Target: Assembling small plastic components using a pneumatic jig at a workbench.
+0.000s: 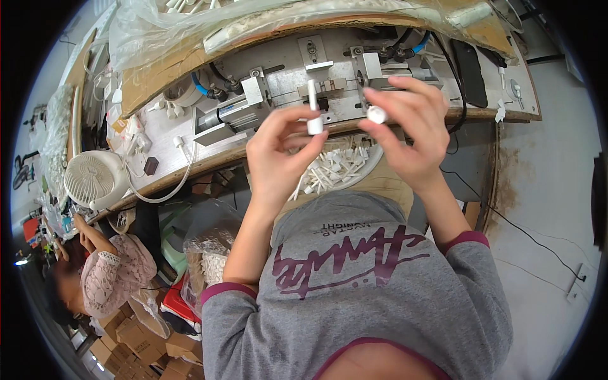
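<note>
My left hand [285, 142] pinches a white plastic cap with a thin stem [315, 125], held upright with the stem pointing up. In my right hand [415, 130], a small white cylindrical piece [377, 114] sits between thumb and fingertips, one round end facing me; the fingers are slightly blurred. Both hands are raised just in front of a metal clamping fixture [320, 88] fixed to the bench. Below them, a round tray [370, 166] at my lap holds a heap of similar white stemmed pieces [329, 170].
Metal cylinders [225, 117] with blue hoses flank the fixture. A white fan [96, 179] stands at the bench's left end. Cardboard and plastic sheeting [171, 38] cover the shelf behind. A black phone [468, 75] lies right. Another person [114, 272] sits at left near cardboard boxes [139, 339].
</note>
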Action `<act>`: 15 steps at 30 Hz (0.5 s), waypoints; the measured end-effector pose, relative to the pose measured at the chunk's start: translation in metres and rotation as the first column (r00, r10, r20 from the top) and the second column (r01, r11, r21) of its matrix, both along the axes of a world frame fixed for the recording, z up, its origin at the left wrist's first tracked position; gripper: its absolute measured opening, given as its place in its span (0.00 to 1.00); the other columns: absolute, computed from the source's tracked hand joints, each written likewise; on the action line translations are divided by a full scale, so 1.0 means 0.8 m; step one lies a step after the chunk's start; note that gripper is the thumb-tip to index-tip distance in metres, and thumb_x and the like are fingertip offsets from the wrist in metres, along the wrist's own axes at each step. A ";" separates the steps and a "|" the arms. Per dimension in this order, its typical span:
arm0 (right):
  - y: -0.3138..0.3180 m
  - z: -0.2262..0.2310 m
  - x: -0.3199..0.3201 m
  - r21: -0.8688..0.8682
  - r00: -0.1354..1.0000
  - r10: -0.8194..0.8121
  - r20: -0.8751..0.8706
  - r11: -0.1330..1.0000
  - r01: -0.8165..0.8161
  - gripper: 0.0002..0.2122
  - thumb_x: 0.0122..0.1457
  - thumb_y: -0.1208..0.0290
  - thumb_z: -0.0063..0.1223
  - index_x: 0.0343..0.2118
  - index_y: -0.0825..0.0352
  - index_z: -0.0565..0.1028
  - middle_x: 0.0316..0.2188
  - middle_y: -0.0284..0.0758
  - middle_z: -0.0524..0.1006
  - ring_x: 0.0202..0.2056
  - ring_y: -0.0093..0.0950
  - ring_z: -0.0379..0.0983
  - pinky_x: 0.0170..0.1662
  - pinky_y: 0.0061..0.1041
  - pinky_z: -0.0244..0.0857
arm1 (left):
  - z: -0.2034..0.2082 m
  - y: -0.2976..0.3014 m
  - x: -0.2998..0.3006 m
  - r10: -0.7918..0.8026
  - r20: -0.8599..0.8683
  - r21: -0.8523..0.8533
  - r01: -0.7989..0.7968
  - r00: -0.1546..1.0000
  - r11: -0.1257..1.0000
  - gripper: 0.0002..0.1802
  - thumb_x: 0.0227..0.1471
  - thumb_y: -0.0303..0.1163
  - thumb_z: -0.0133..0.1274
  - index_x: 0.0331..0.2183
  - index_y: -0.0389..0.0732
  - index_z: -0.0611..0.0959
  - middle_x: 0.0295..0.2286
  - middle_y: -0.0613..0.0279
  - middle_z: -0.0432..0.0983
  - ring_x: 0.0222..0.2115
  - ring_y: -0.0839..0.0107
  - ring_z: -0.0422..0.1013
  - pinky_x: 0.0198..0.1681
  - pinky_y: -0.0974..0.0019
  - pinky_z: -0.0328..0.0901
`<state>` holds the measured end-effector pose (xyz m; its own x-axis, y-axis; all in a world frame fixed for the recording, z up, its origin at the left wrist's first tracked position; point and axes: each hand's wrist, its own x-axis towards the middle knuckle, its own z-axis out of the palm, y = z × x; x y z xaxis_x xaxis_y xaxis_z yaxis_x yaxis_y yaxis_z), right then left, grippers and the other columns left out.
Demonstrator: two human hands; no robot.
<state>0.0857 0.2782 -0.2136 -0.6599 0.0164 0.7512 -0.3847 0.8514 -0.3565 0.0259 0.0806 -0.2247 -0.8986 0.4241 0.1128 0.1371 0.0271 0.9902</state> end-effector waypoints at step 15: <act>-0.057 -0.074 -0.020 -0.182 0.942 0.227 0.246 0.966 -0.185 0.12 0.48 0.82 0.57 0.39 0.71 0.78 0.48 0.39 0.77 0.34 0.33 0.79 0.34 0.29 0.75 | 0.001 -0.029 0.017 0.015 0.338 0.299 -0.123 0.941 0.946 0.17 0.60 0.22 0.48 0.50 0.33 0.68 0.37 0.59 0.73 0.39 0.72 0.72 0.40 0.68 0.72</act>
